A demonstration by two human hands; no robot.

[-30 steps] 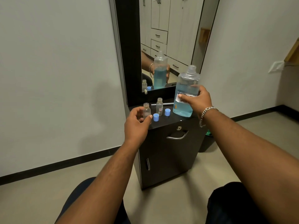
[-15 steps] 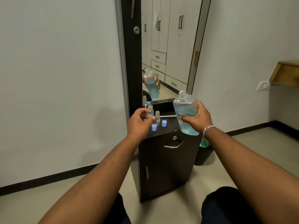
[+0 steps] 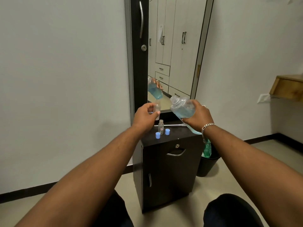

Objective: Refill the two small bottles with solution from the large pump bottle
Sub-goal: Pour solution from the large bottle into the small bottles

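Observation:
My right hand [image 3: 197, 117] grips the large clear bottle [image 3: 182, 108] of blue solution, uncapped and tilted with its open neck pointing up-left. My left hand [image 3: 145, 115] holds one small clear bottle [image 3: 157, 110] lifted above the cabinet, just left of the large bottle's neck. The second small bottle [image 3: 161, 126] stands open on the dark cabinet top [image 3: 180, 135]. Two blue caps [image 3: 157, 135] [image 3: 167, 131] lie on either side of it. A white pump tube [image 3: 170, 125] lies across the cabinet top behind them.
A tall mirror [image 3: 173, 54] stands behind the cabinet and reflects the bottles and a wardrobe. A black bin [image 3: 207, 164] with a green item sits on the floor at the cabinet's right. A wooden shelf [image 3: 288, 87] juts from the right wall.
My left hand has lifted one small bottle off the cabinet. My right hand has tipped the large bottle further, neck toward the small bottle. The camera view has shifted upward.

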